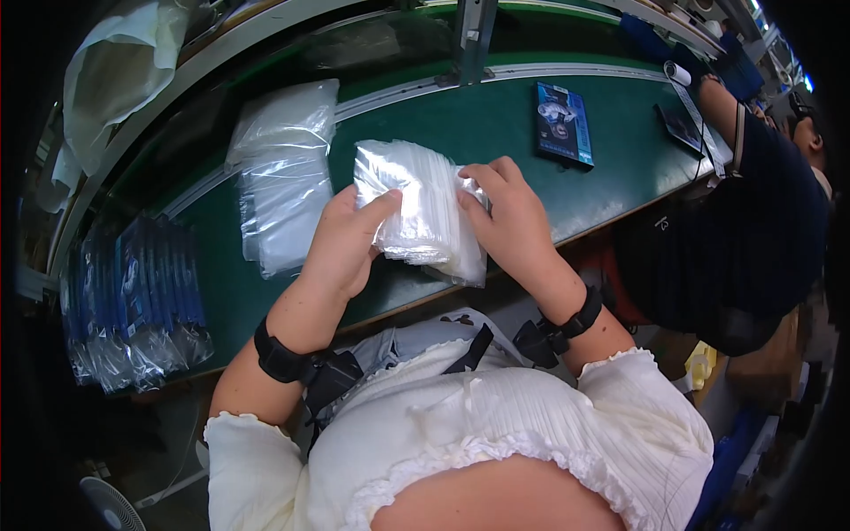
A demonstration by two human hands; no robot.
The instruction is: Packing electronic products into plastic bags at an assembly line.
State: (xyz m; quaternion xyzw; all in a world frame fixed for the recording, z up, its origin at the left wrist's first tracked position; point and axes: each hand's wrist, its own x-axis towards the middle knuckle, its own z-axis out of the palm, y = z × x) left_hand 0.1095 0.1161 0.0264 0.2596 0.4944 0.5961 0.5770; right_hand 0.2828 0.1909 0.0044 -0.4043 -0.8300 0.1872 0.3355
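My left hand [352, 232] grips the left side of a thick stack of clear plastic bags [415, 206], its thumb lying on top. At the stack's right edge, my right hand [508, 206] pinches some of the bags between thumb and fingers. The stack is fanned and bent above the green work surface [425, 119], near its front edge. Another pile of clear plastic bags [285, 192] lies flat to the left of my left hand. Beyond my right hand is a flat blue printed box [564, 126].
Several blue packages in clear bags [143, 285] stand in a row at the left. A metal upright [473, 40] rises behind the bench. At the right, a person in dark clothing [764, 206] is beside a dark flat item [679, 129] on the bench. A white fan [109, 504] is at lower left.
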